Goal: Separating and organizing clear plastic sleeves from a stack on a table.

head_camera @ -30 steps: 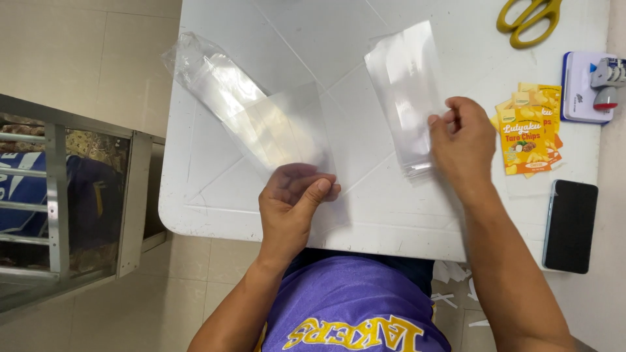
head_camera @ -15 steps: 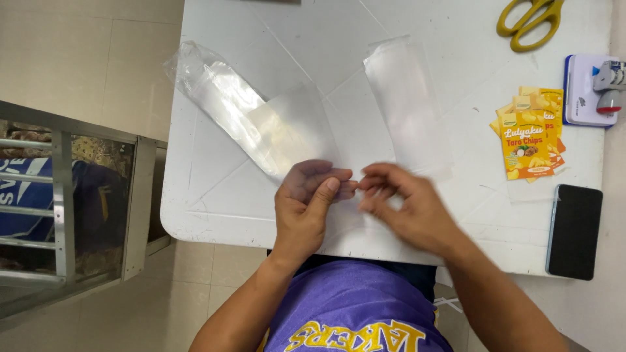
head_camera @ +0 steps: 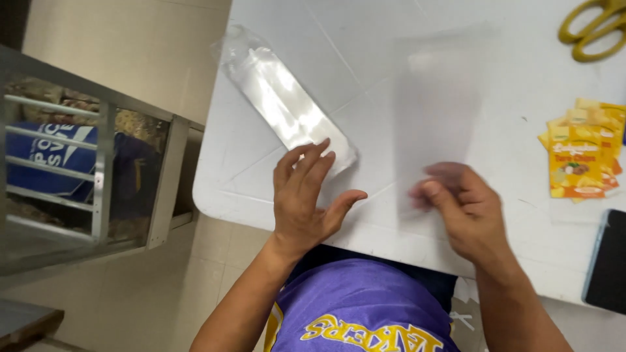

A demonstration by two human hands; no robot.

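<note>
My left hand lies flat with its fingers spread, the fingertips on the near end of a stack of clear plastic bags that runs slantwise across the white table. My right hand is blurred by motion near the table's front edge. It pinches the lower end of a single clear plastic bag, which stretches away from it across the table, also blurred. The two hands are apart.
Yellow-handled scissors lie at the far right corner. A small pile of yellow snack sachets sits at the right, with a black phone nearer the front edge. A metal rack stands left of the table.
My right hand left the bag on the right, came to my left hand, then drew off to the right with a single clear bag. My left hand's fingers opened and flattened.
</note>
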